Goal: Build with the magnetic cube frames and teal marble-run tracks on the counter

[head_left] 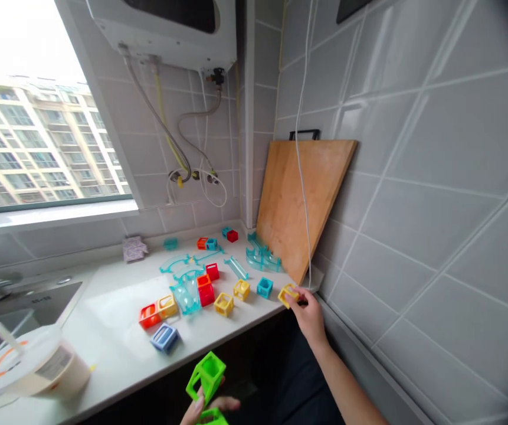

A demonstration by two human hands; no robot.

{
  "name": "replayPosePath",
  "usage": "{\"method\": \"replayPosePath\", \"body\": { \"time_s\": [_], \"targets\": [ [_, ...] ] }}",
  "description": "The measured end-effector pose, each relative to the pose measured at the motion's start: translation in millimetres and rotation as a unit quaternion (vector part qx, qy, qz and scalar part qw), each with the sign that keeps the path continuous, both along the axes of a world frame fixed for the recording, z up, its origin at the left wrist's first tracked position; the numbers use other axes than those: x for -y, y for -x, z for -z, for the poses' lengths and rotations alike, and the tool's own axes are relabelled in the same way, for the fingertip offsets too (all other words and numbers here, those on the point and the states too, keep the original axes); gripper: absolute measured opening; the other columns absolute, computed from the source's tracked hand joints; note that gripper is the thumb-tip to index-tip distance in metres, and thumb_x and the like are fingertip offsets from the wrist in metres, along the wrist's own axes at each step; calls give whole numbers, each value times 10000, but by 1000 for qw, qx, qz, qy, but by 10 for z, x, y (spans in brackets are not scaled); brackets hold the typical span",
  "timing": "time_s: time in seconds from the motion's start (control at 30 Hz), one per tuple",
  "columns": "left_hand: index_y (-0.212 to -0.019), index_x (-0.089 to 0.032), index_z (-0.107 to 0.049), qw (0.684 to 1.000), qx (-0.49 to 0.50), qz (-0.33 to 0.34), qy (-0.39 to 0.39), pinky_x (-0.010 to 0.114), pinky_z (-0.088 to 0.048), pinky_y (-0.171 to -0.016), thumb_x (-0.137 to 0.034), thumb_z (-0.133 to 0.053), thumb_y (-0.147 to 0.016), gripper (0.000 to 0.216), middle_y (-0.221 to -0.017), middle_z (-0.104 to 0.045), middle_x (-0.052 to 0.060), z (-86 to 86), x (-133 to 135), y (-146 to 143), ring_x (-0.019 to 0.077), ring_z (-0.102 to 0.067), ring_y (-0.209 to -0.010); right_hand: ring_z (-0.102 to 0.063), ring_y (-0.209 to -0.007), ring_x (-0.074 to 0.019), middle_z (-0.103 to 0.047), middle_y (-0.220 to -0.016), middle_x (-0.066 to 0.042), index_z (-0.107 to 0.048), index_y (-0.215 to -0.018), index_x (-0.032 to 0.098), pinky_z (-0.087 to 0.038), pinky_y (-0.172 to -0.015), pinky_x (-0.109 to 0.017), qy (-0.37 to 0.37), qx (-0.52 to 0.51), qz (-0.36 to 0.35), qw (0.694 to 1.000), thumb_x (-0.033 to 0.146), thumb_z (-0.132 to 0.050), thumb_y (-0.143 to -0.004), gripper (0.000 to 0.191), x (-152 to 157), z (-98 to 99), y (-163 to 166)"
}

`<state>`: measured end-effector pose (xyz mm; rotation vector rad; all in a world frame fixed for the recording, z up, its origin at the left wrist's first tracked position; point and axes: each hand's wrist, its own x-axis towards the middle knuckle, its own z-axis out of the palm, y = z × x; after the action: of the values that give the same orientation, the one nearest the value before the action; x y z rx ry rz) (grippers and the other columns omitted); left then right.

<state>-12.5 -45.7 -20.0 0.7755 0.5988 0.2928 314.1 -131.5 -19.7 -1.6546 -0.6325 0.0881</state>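
My left hand (212, 404) is at the bottom, below the counter's front edge, with its fingers on a bright green hollow block (208, 375). A second green piece (213, 417) shows beneath it, partly cut off by the frame. At the counter's right end, my right hand (307, 307) grips a yellow hollow block (287, 294) between thumb and fingers. Left of that hand sit a turquoise block (265, 287) and two yellow blocks, one (241, 289) slightly behind the other (224, 304). A red block (205, 290) stands beside clear turquoise track pieces (186, 295).
A wooden cutting board (302, 200) leans on the tiled wall, with a white cord (303, 177) hanging before it. A lidded cup with a straw (36, 369) stands front left, near the sink (65, 298). Orange-and-yellow blocks (159, 311) and a blue block (164, 338) lie mid-counter.
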Motion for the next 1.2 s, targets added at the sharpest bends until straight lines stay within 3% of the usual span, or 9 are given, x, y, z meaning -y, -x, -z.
{"method": "replayPosePath", "body": {
  "time_s": [0.17,0.27,0.4,0.47,0.5,0.6,0.73,0.93,1.2],
  "targets": [
    [-1200,-167,-710,993,-30,-118,11,269,-506,-508,-552,-793,-761,590,-863,-783,116,-189,421,377,172,-649,-492,-710,-957,-342,-761,-1020,-208,-715,-962,155,-558,-918,-494,39,80,10,996,681,-687,-810,548,-375,75,-321],
    [-1247,-195,-677,988,-12,-155,2,234,-462,-422,-577,-702,-847,554,-904,-757,83,-462,660,541,121,-592,-415,-623,-1176,-401,-695,-1188,-268,-702,-1044,128,-463,-1057,-575,34,90,-3,995,682,-711,-782,612,-381,85,-281],
    [-1155,-160,-687,990,47,-135,-8,226,-474,-395,-600,-588,-919,509,-863,-701,72,-710,959,602,131,-628,-445,-475,-1379,-403,-577,-1404,-258,-670,-1209,137,-378,-1136,-591,-45,87,9,995,623,-657,-865,596,-129,58,198],
    [-1145,-151,-678,992,81,-93,7,214,-453,-360,-609,-559,-931,519,-819,-676,57,-739,1088,553,132,-626,-420,-619,-1195,-358,-681,-1255,-181,-705,-1162,201,-512,-991,-517,-72,-21,-117,990,600,-654,-897,481,95,-10,624],
    [-1149,-148,-671,993,96,-69,20,210,-444,-349,-613,-562,-927,527,-800,-669,51,-742,1141,512,135,-627,-410,-662,-1114,-334,-723,-1171,-152,-729,-1117,218,-535,-945,-476,-73,-102,-226,966,593,-661,-908,435,215,-61,853],
    [-1140,-152,-660,992,114,-5,53,213,-435,-338,-633,-587,-899,543,-766,-673,45,-766,1244,352,156,-639,-409,-680,-1131,-307,-729,-1234,-135,-721,-1231,229,-554,-893,-399,-94,-286,-491,818,612,-672,-915,498,511,-247,1437],
    [-876,-159,-655,989,97,75,80,227,-387,-334,-703,-586,-860,549,-596,-636,29,-848,1281,152,145,-550,-330,-706,-1095,-285,-701,-1322,-147,-668,-1351,210,-557,-911,-388,-123,-393,-617,671,709,-687,-855,704,701,-450,1698],
    [-802,-180,-632,986,92,64,121,241,-380,-333,-694,-538,-902,532,-601,-642,25,-832,1325,59,134,-522,-302,-647,-1270,-316,-656,-1412,-163,-663,-1354,193,-505,-1068,-450,-146,-459,-628,612,632,-767,-823,697,814,-501,1671],
    [-908,-162,-679,987,79,-43,133,253,-482,-425,-697,-583,-914,543,-688,-668,14,-716,1325,-22,171,-655,-463,-741,-882,-220,-774,-1029,-39,-726,-1178,245,-604,-833,-340,-189,-550,-472,663,443,-881,-761,487,708,-282,1733]
  ]
}}
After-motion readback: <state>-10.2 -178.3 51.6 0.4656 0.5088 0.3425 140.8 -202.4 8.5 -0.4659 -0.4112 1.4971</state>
